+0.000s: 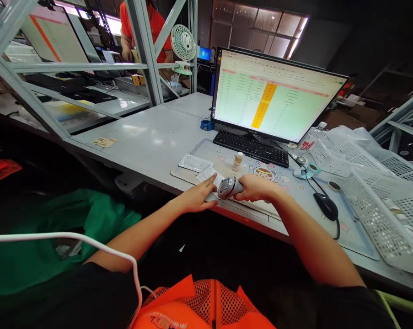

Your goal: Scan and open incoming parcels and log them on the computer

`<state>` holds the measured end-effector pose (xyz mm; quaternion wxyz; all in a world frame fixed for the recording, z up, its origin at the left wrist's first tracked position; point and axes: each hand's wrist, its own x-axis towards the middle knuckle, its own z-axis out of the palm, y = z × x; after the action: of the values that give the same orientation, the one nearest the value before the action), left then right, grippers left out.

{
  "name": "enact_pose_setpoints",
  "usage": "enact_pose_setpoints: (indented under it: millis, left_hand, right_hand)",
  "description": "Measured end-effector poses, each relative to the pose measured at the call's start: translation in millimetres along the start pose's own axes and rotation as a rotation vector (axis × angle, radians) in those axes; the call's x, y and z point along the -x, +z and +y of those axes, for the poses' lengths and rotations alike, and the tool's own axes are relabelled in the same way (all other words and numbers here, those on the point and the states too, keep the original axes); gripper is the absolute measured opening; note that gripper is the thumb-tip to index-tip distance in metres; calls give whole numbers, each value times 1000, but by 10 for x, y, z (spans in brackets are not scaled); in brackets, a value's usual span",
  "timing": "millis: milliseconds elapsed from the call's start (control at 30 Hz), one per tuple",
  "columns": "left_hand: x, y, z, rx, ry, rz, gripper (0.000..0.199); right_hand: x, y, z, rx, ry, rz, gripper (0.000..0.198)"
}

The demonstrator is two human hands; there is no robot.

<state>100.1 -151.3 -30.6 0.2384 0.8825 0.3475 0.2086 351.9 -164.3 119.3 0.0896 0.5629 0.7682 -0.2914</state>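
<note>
In my right hand [252,188] is a grey handheld barcode scanner [227,187], its head turned left and down over the desk edge. My left hand [199,195] lies with fingers stretched out on a white printed packet [210,176], just left of the scanner head. Farther back lies a second printed packet [195,162], flat on the desk mat. A small bottle [237,161] with a white cap and amber contents stands upright beyond the scanner. What lies directly beneath the scanner head is partly hidden.
Behind the bottle are a black keyboard [250,147] and a monitor [271,98] showing a spreadsheet. A mouse [325,206] and white perforated baskets [381,214] with small bottles sit at right. Metal shelf posts [151,59] rise at left, with a person in red [160,27] behind.
</note>
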Motion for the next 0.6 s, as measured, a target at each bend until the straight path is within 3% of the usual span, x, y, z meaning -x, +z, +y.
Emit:
enact_pose_setpoints:
  millis: [167, 267, 400, 500, 600]
  left_hand:
    - [18, 38, -66, -52, 32, 43, 47]
    - [37, 52, -64, -100, 25, 28, 46]
    - [5, 101, -32, -198, -49, 38, 47]
    - [-78, 158, -9, -271, -132, 79, 62]
    - [-178, 178, 8, -352, -157, 96, 75]
  right_hand:
    - [9, 0, 105, -40, -48, 42, 12]
    - [23, 0, 387, 16, -21, 239, 21]
    - [-20, 78, 937, 58, 212, 547, 30]
    - [-132, 187, 1256, 52, 383, 630, 42]
    - [-256, 269, 1417, 49, 457, 679, 61]
